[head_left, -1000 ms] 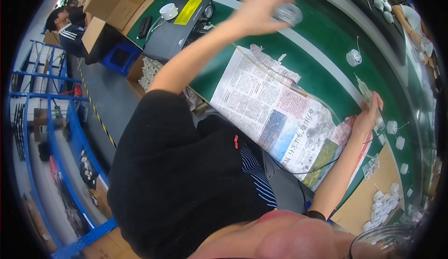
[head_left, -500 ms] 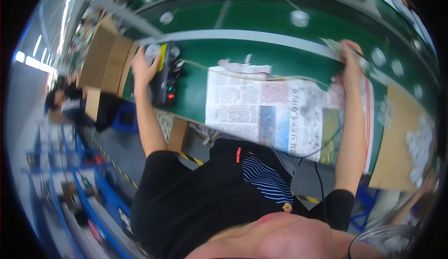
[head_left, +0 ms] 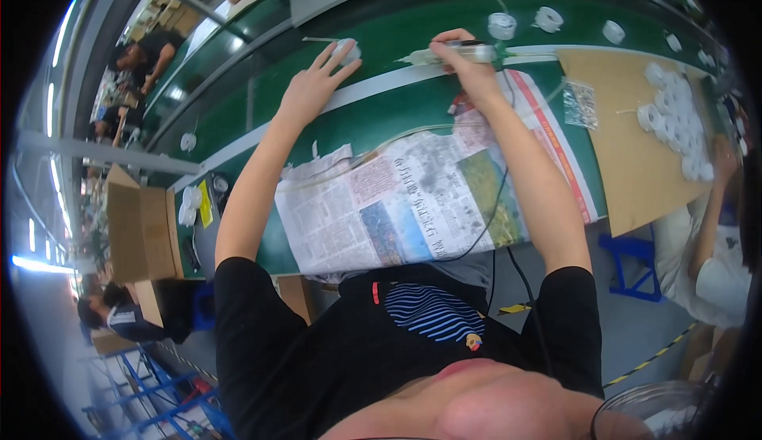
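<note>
My left hand [head_left: 311, 87] reaches over the far edge of the green bench with its fingers spread. Its fingertips are at a small white round part [head_left: 348, 49] with a pale strip sticking out to the left; whether they touch it I cannot tell. My right hand [head_left: 472, 71] is closed around a slim handheld tool [head_left: 424, 57] with a pale, tapered, see-through tip pointing left and a silvery-white rear end. Another white round part [head_left: 502, 25] lies just beyond that hand. Below both arms, newspaper sheets [head_left: 381, 194] cover the bench, with a thin pale tube across them.
A black box with a yellow label [head_left: 206, 203] and white rolls [head_left: 189, 206] stand at the left, beside an open carton [head_left: 143, 218]. A cardboard sheet [head_left: 615, 154] at the right bears several white parts [head_left: 675, 119] and a small clear bag [head_left: 580, 105]. Another person's arm [head_left: 718, 178] is at far right.
My left hand has left the black box and moved to the white part on the far green surface. The right hand, still holding the tool, has moved left and farther forward. The view has turned.
</note>
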Demonstrator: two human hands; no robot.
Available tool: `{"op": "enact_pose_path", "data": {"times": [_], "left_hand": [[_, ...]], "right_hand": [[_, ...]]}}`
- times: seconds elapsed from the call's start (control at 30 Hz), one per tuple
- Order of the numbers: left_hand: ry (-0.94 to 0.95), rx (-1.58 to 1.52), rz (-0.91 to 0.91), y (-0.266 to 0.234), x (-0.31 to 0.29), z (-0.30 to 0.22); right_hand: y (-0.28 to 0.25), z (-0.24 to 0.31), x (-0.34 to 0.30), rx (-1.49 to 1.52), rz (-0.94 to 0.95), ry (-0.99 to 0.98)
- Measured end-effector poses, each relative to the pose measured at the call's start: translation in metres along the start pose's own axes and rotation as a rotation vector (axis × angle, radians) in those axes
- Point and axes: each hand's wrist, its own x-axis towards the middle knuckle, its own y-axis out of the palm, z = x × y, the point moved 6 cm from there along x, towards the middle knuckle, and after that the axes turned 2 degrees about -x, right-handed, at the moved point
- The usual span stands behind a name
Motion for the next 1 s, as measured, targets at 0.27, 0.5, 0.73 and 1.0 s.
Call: {"op": "enact_pose_path", "data": {"times": [0.27, 0.5, 0.73, 1.0], "left_hand": [[-0.040, -0.109, -0.043, 0.040, 0.084, -0.006], [-0.096, -1.097, -0.194, 0.046, 0.082, -0.037], [0.013, -1.289, -0.279, 0.048, 0.077, -0.034], [0.039, -1.171, -0.188, 0.049, 0.079, -0.035]], "right_hand": [[-0.007, -0.007, -0.002, 0.112, 0.002, 0.039], [-0.011, -0.009, 0.000, 0.032, -0.039, 0.031], [-0.016, -0.018, 0.007, 0.097, -0.070, 0.021], [-0.007, -0.002, -0.001, -0.187, -0.023, 0.037]]}}
